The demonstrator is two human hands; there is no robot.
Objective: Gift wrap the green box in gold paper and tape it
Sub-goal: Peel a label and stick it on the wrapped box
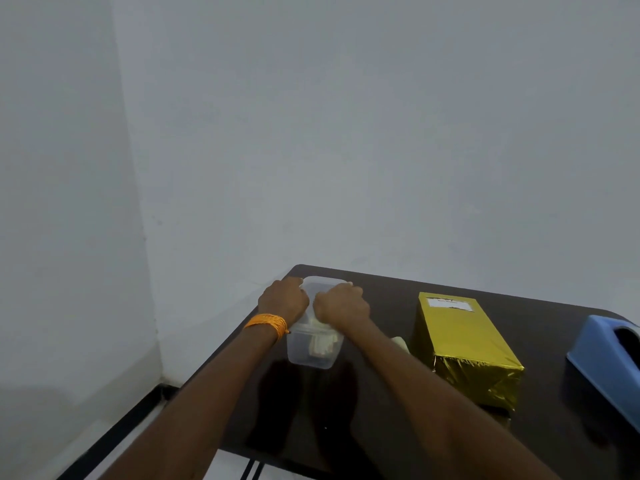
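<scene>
Looking down two bare forearms (214,393) stretched over the dark surface (540,323). Got left grip (284,299) and right grip (341,304) both clenched on a clear plastic tub (311,351) near the far-left corner. Orange thread (266,323) round the left wrist. Off to the right, well apart: gold-wrapped box (467,348) lying flat, then a blue holder (602,362) at the edge.

Left hand (284,299): on the clear plastic container (311,355), fingers curled over its far-left rim; orange wristband (266,323).
Right hand (341,304): beside it, curled on the lid.
Gold-wrapped box (467,348): right of the container, apart, on the dark surface (381,410).
Blue tape dispenser (609,362): far right, cropped.
</scene>
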